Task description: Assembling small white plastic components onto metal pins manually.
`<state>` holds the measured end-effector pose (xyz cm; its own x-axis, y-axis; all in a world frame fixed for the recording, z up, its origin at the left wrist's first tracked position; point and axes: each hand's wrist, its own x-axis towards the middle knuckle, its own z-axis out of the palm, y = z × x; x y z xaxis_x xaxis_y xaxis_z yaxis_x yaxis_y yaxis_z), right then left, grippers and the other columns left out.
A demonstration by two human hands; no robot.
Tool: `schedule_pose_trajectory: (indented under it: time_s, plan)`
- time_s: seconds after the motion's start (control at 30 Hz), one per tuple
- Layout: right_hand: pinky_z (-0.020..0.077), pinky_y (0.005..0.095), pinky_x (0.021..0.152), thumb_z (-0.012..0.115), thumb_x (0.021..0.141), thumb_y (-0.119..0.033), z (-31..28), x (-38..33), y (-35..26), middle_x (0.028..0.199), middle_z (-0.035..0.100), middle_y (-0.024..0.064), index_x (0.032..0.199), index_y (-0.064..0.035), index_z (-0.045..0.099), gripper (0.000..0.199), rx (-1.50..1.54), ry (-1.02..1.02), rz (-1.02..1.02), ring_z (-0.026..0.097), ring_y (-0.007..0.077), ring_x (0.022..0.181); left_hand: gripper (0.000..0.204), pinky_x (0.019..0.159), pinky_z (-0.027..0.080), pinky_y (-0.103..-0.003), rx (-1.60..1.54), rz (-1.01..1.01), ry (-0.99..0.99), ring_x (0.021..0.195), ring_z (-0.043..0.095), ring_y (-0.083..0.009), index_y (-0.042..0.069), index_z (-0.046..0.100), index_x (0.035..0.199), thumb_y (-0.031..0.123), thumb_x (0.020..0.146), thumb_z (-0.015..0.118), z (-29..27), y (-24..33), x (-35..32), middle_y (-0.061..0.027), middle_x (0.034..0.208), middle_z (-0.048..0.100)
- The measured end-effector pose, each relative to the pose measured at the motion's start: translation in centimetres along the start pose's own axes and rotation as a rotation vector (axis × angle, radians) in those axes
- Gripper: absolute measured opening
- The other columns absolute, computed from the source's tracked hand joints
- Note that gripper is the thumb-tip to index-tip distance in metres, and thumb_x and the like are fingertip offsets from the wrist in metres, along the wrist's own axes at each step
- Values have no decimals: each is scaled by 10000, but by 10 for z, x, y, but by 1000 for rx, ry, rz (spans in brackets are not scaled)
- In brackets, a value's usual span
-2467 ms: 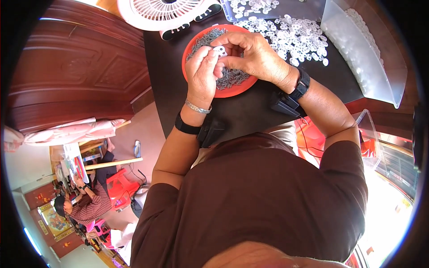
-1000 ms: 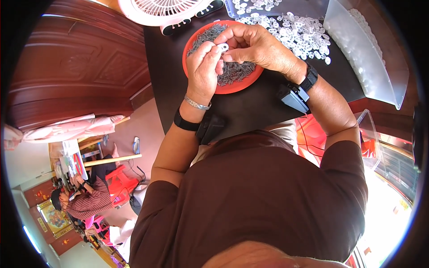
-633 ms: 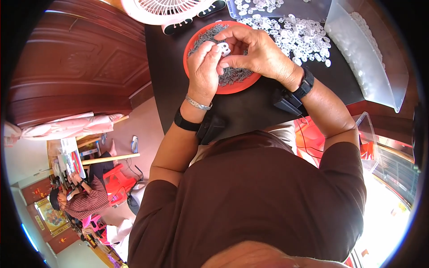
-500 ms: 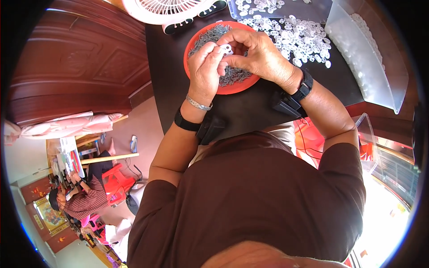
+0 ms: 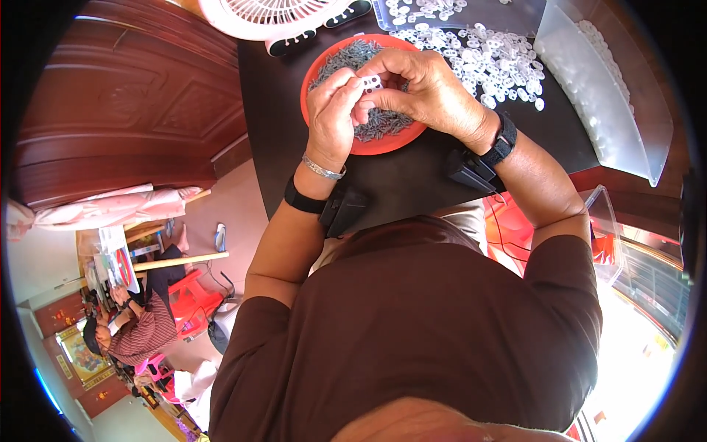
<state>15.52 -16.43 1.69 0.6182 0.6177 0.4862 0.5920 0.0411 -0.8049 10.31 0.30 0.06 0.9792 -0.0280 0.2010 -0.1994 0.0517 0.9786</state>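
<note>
The left hand (image 5: pixel 333 114) is pinching a small white piece (image 5: pixel 373 82) with holes between thumb and fingers, its grip nearly closed. The right hand (image 5: pixel 438 92) is curving around the right side of the piece, thumb and forefinger bent close to it; whether they are gripping anything cannot be told. The piece is sitting between the two hands, above a red bowl (image 5: pixel 383 149).

The bowl is holding many gray pegs (image 5: pixel 383 131) and is resting on a black worktop (image 5: pixel 412 188). A heap of white pieces (image 5: pixel 504 70) is lying to the right of the bowl. Beyond the heap, a translucent bin (image 5: pixel 504 22) is standing at the far side, with more white pieces near it. A second translucent container (image 5: pixel 589 103) is standing at the right. A white fan (image 5: pixel 276 28) is occupying the far left.
</note>
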Motion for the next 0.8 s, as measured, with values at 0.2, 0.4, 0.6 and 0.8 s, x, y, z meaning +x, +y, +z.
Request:
schedule_pose_trajectory:
  time_s: [0.2,0.4,0.6,0.8]
  plan:
    - [496,216,645,748,771,-100,-2,0,-1,757,653,13,1007,-51,639,265,-70,3,14,614,69,698,233,467,353,-204,4,25,5,509,490,-89,8,543,782,181,919,468,2,1,0,-29,628,509]
    - [496,216,664,732,791,-93,-3,0,0,771,642,10,1056,-49,631,287,-35,-29,72,602,62,718,229,458,316,-180,-12,29,74,503,440,-42,16,567,776,188,915,510,7,1,0,11,590,501]
    - [492,224,751,624,862,-12,3,-1,5,850,652,30,1141,-28,577,283,308,-52,151,611,77,809,202,462,328,-174,-80,47,100,519,452,-39,16,575,805,176,918,526,7,1,-1,7,626,518]
    - [485,227,786,598,870,9,5,0,1,868,652,34,1181,-29,543,318,413,-80,184,608,80,823,237,495,360,-192,-31,35,138,540,498,-80,-11,589,908,201,926,487,6,0,-1,-22,650,532]
